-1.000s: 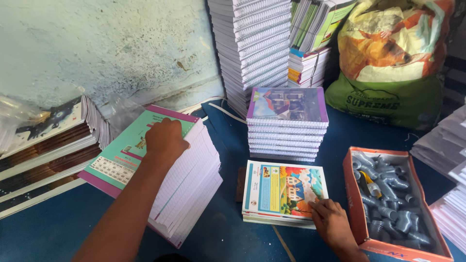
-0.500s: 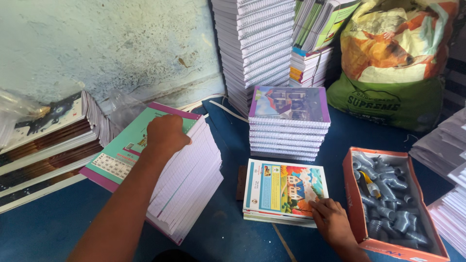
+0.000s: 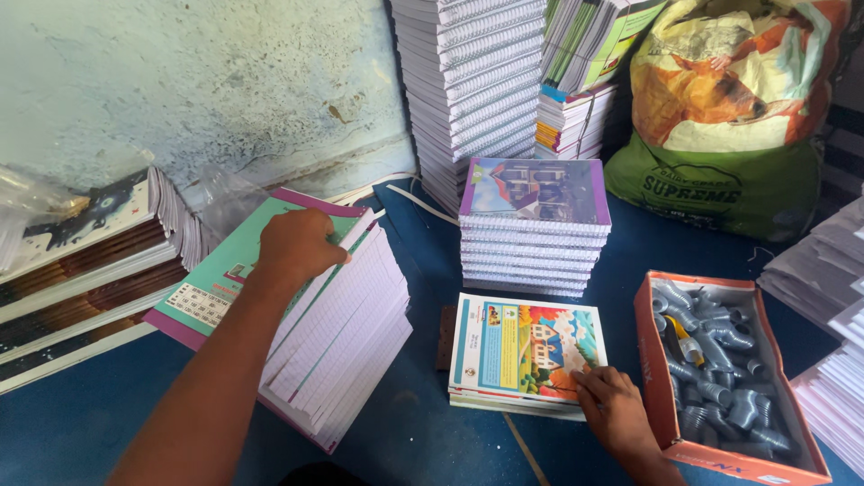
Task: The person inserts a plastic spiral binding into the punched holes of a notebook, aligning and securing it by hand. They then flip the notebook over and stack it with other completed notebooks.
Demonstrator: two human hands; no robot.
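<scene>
My left hand (image 3: pixel 297 245) rests on top of a slanted pile of ruled-paper pads (image 3: pixel 337 333), its fingers curled over the green and purple cover (image 3: pixel 216 288) at the pile's upper edge. My right hand (image 3: pixel 612 407) lies flat on the near right corner of a low pile of books with a colourful picture cover (image 3: pixel 524 346). Behind that low pile stands a taller stack of spiral notebooks (image 3: pixel 535 229) with a purple-edged cover.
An orange cardboard box (image 3: pixel 650 360) of grey plastic pieces sits at the right. A tall column of spiral notebooks (image 3: pixel 472 85) and a printed sack (image 3: pixel 729 117) stand at the back. More book piles lie at the far left (image 3: pixel 81 261) and far right (image 3: pixel 823 279).
My left hand has shifted slightly on the pad pile's top cover. The right hand stays on the picture book's corner.
</scene>
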